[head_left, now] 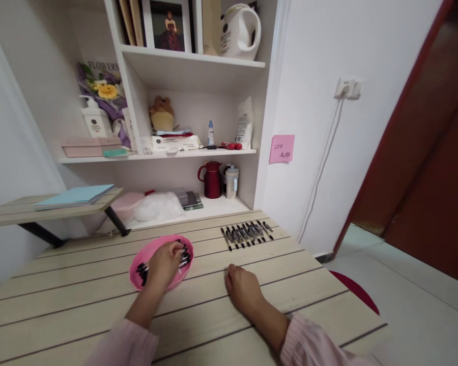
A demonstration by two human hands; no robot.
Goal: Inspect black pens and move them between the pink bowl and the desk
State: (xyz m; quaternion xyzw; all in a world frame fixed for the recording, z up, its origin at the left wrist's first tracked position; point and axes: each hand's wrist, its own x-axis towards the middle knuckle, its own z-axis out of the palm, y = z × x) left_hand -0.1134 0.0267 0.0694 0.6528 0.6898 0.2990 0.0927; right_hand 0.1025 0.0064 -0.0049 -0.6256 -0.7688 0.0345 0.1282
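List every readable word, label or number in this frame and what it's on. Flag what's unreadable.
"FLOWERS": printed on the bouquet wrapper on the left shelf.
"250": handwritten on the pink sticky note on the wall; the line below it is illegible.
Too small or blurred to read: labels on the white jug, pump bottle, flat box and white bag.
No marking can be read on the pens.
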